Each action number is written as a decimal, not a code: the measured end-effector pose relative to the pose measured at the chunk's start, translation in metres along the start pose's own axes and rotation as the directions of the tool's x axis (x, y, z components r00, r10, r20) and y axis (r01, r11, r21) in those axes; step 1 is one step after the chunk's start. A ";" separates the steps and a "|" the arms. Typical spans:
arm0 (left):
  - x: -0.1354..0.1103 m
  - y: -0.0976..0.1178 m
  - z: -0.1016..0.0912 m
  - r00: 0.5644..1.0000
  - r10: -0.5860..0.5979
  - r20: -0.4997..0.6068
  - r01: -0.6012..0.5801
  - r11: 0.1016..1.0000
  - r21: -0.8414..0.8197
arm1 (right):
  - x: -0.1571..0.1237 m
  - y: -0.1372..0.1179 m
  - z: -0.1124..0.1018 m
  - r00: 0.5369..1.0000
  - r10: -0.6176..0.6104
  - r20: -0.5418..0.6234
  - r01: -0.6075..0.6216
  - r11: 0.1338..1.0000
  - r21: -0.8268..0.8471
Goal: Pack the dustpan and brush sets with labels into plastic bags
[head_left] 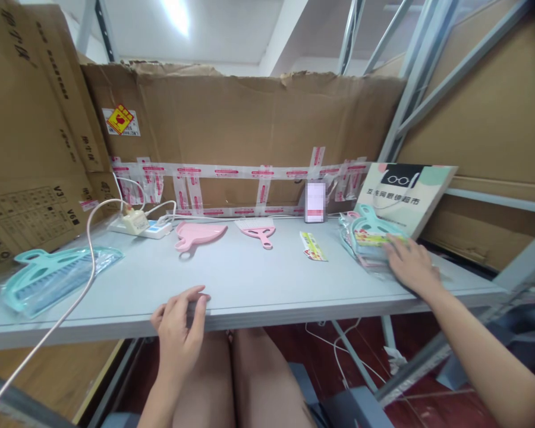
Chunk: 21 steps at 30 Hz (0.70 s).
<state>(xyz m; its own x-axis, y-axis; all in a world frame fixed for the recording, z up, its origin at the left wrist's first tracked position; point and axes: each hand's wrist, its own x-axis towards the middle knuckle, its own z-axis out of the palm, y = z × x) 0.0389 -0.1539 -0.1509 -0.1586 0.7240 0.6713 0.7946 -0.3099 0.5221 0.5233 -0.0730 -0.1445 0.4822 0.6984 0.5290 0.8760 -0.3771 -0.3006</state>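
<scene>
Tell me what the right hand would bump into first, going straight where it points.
The teal pack: the right hand seems to be touching it, though depth is hard to judge.

From where I stand, the operator's left grip (178, 324) is a bare hand with slender, tapering fingers and an opposed thumb, joined through a narrow wrist to an uncovered left forearm (160, 392). The right grip (412, 267) is likewise a bare hand of slim build, its right forearm (481, 351) exposed and widening gradually from the wrist toward the elbow. The two legs (263, 386) are also bare, with smooth, rounded contours.
</scene>
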 end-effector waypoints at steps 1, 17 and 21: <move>0.000 0.000 0.000 1.000 0.003 -0.005 -0.003 1.000 0.004 | 0.001 -0.005 0.001 0.995 0.033 0.096 -0.034 0.999 0.008; -0.001 0.004 -0.010 0.994 -0.073 0.086 0.081 0.993 -0.086 | 0.035 -0.020 0.019 0.971 0.029 0.237 -0.062 0.989 0.132; 0.027 0.009 -0.023 0.994 -0.007 0.110 0.016 0.996 -0.085 | 0.029 -0.021 0.012 0.997 0.042 0.071 -0.057 0.974 0.220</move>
<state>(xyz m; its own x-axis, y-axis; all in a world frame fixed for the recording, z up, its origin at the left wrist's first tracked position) 0.0280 -0.1510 -0.1160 -0.0987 0.7897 0.6056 0.7393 -0.3491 0.5758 0.5189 -0.0374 -0.1318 0.5167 0.7231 0.4584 0.8235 -0.2733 -0.4971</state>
